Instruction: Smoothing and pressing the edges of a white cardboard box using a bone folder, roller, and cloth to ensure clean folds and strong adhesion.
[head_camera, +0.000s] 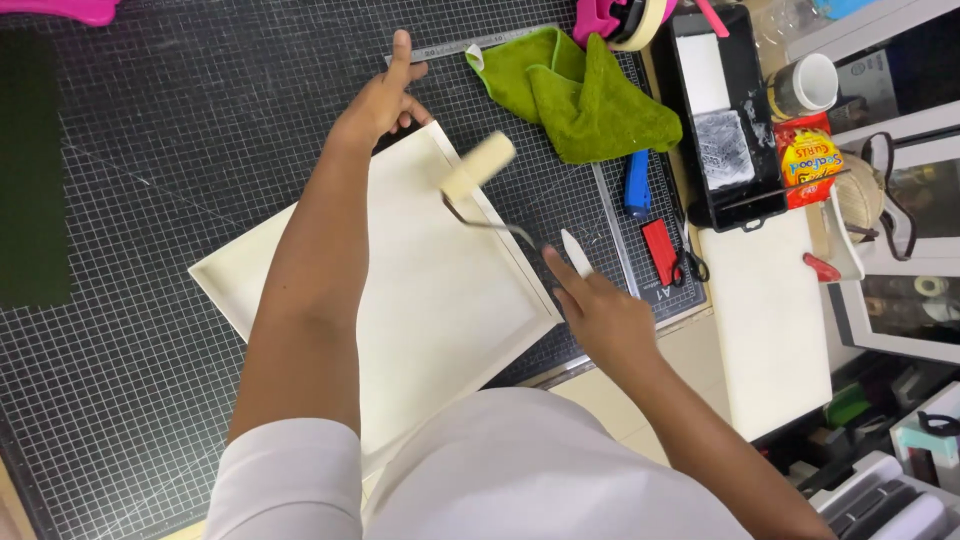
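Observation:
A white framed board (440, 290) lies tilted on the black gridded cutting mat (170, 180). My left hand (385, 95) presses on the board's far corner, index finger stretched out over the mat. My right hand (600, 310) grips the white handle of a small paint roller (480, 165). The roller's cream foam head sits over the board's right rim, blurred, on a bent wire arm.
A green cloth (580, 90) lies beyond the board beside a metal ruler (470, 45). To the right sit a black paint tray (725, 120), a blue tool (637, 182), red scissors (670, 255), a white cup (805, 85), a snack packet (810, 160) and a white panel (765, 320).

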